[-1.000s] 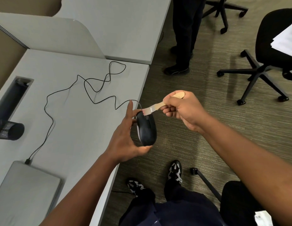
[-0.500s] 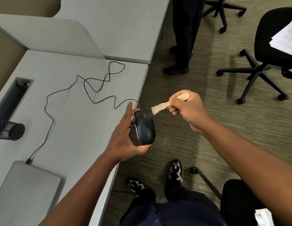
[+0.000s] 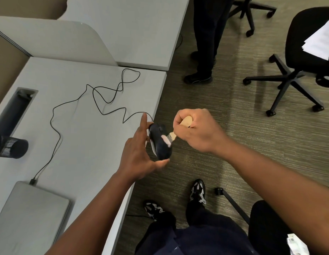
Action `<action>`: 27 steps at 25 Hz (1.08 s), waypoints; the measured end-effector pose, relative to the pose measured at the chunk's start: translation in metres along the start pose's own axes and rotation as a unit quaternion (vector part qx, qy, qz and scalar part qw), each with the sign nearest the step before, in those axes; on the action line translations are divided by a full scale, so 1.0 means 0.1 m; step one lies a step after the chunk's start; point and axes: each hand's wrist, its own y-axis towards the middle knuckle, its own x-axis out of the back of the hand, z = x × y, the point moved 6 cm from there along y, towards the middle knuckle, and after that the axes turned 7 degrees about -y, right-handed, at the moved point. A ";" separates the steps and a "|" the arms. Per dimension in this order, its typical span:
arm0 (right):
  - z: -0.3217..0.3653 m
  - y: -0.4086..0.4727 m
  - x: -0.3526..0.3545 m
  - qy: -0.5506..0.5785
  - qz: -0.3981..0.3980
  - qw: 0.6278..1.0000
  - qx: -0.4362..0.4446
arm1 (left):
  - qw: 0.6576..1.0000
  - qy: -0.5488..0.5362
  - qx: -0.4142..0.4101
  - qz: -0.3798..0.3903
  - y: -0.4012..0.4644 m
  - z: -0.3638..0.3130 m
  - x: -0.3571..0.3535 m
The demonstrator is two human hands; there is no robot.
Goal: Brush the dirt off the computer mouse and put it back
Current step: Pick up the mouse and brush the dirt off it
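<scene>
The grey desk (image 3: 82,140) is my landmark, and it fills the left half of what I see. At its near corner lies a closed grey laptop (image 3: 29,214), with a thin black cable (image 3: 55,126) plugged in at the laptop's far edge and looping loosely across the desk top toward its right edge. A black mesh cup (image 3: 12,149) lies on its side near the desk's left edge.

Off the desk's right edge, out over the carpet, I hold the black computer mouse (image 3: 161,146) in the air. My left hand (image 3: 139,155) cradles it: the thumb presses up under its near end, the index finger stretches straight along its far side, and I cannot tell how the other fingers lie behind it. My right hand (image 3: 195,131) is curled tight round the pale wooden handle of a small brush (image 3: 171,138), just to the right of the mouse, and the light bristles touch the mouse's top.

By my reckoning I am in the middle of the brushing. I can make out no dirt on the mouse's dark shell, so I can't judge how clean it is. Still to do: finish the strokes, then set the mouse back down on the desk, probably near where its cable ends.
</scene>
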 end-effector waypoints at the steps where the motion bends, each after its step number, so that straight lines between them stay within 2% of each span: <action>1: 0.00 0.00 0.02 0.006 -0.009 1.000 0.004 | 1.000 0.006 0.005 0.002 0.00 0.01 0.00; 3: 0.04 0.02 0.04 0.030 -0.046 0.998 0.025 | 1.000 0.015 0.012 0.004 0.00 0.02 0.00; 5: 0.06 0.03 0.00 0.026 -0.049 0.998 0.032 | 1.000 0.012 0.013 0.005 0.00 0.03 -0.02; 11: -0.08 -0.03 -0.11 0.011 0.065 0.998 -0.003 | 0.999 -0.027 0.032 -0.008 -0.06 0.10 -0.01; 16: -0.19 0.02 -0.18 0.192 0.044 0.978 -0.063 | 0.999 -0.034 0.026 -0.015 -0.05 0.06 0.02; 19: -0.31 0.03 -0.23 0.194 0.072 0.973 -0.100 | 0.999 -0.032 0.024 -0.021 -0.06 0.01 0.03; 21: -0.40 0.01 -0.19 0.156 0.098 0.976 -0.113 | 0.998 -0.040 0.038 -0.029 -0.07 0.04 0.05; 24: -0.41 0.01 -0.04 0.097 0.043 0.991 -0.077 | 0.998 -0.047 0.043 -0.029 -0.06 0.06 0.08; 25: -0.36 0.01 -0.02 0.124 0.028 0.990 -0.057 | 0.998 -0.048 0.043 -0.025 -0.05 0.06 0.08; 27: -0.25 0.00 -0.08 0.184 0.060 0.981 -0.018 | 0.998 -0.051 0.043 -0.023 -0.04 0.05 0.07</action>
